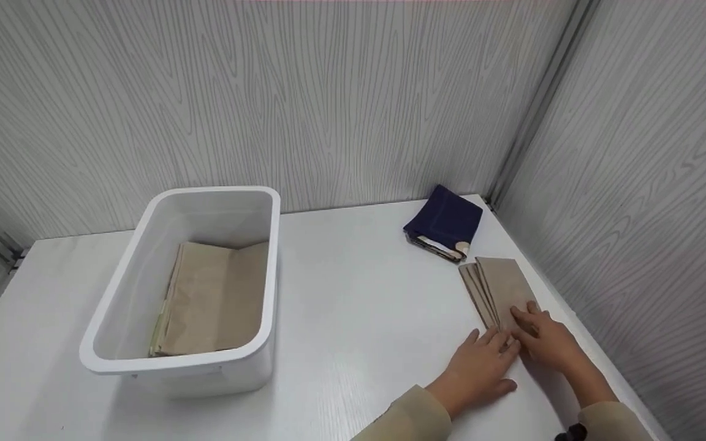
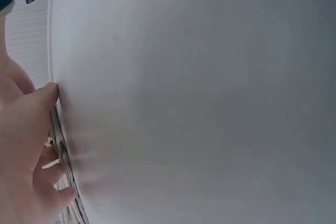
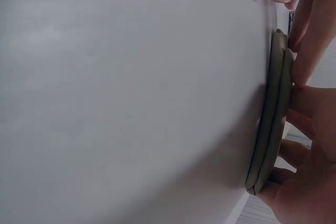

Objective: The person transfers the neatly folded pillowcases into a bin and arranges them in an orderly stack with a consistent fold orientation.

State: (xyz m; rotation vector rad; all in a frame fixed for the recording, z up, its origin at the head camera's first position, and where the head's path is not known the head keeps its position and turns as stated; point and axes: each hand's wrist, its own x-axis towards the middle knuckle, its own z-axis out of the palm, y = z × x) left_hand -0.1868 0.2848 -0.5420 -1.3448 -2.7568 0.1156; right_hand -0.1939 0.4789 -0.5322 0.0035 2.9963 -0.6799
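A beige cloth [image 1: 505,285], folded into a narrow layered stack, lies near the table's right edge. My left hand [image 1: 478,370] has its fingertips on the near left end of the cloth, with its thumb on the table. Beside it, my right hand [image 1: 548,340] rests its fingers on top of the cloth's near right part. In the right wrist view the thick folded edge of the cloth [image 3: 270,114] lies under the fingers of my right hand [image 3: 310,166]. The left wrist view shows my left hand [image 2: 26,150] at the table surface.
A white plastic bin [image 1: 271,263] stands on the left, holding folded beige cloths [image 1: 206,300]. A dark blue folded cloth [image 1: 448,214] lies at the back right corner, just beyond the beige one. Wood-grain panels [image 1: 353,104] rise behind and to the right of the white table [image 1: 341,306].
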